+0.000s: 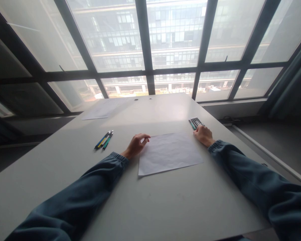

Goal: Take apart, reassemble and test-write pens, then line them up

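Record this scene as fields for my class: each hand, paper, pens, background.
Left hand: at left edge of near sheet, fingers curled, contact unclear
Right hand: at near end of pen row, grip unclear
Near sheet: white, on the table between the hands
Left pens: loose group; blue, yellow, green visible
Far paper: toward the table's far left
Background: windows

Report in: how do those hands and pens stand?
Left hand at left edge of white paper, grip unclear. Right hand at pen row, grip hidden. Other pens apart from both hands; no obstruction visible.
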A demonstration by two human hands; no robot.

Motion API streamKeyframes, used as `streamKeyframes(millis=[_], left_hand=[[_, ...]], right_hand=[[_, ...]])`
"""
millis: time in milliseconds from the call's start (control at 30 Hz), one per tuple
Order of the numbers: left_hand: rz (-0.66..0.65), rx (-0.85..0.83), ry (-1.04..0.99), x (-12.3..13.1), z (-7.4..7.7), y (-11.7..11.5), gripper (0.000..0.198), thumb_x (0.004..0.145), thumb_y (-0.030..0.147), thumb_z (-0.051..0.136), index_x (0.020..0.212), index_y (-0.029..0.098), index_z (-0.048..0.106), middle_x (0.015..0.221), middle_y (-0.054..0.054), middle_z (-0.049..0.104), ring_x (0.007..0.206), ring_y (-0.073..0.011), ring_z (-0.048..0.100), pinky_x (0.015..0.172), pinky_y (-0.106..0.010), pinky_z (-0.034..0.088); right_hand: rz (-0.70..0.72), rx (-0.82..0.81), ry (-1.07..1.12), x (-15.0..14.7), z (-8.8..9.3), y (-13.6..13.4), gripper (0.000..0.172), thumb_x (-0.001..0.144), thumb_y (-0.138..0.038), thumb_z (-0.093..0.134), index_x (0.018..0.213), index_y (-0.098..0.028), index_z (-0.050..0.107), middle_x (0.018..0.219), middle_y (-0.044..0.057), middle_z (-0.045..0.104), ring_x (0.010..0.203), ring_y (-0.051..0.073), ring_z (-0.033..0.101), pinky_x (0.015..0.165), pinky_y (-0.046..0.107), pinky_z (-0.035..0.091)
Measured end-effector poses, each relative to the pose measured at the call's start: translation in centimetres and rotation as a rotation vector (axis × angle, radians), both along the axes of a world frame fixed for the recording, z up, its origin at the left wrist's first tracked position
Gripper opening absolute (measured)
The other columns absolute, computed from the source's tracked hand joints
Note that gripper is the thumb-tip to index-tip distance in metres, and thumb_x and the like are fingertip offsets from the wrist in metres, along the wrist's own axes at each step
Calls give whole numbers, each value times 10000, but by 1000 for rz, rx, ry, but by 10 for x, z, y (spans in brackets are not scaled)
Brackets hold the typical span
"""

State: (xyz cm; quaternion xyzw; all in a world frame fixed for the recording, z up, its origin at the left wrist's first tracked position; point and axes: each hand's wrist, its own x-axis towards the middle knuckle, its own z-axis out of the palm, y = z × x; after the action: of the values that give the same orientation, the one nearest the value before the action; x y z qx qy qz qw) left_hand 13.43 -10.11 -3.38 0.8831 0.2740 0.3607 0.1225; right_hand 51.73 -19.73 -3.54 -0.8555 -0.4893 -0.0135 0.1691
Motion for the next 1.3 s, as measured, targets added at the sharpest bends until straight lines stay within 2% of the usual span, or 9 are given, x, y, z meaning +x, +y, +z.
streamKeyframes(millis=[767, 1300], left_hand=[[-22, -13, 10, 0, 0, 0, 164, 908, 214, 567, 938, 211, 728, 805, -11, 749, 788, -184, 710, 874, -343, 535], [-31, -23, 23, -1, -1, 1, 159, 911, 194, 564, 945, 199, 719, 808, -4, 747, 792, -174, 704, 864, -316, 511]], right_hand=[[-13, 9, -19, 4, -3, 3, 295, 893, -309, 507, 1032, -136, 701, 995, 196, 727, 933, 323, 706, 784, 383, 530], [9, -22, -18, 6, -7, 4, 286, 935, -307, 490, 1052, -140, 691, 1016, 187, 717, 956, 307, 695, 821, 373, 513]])
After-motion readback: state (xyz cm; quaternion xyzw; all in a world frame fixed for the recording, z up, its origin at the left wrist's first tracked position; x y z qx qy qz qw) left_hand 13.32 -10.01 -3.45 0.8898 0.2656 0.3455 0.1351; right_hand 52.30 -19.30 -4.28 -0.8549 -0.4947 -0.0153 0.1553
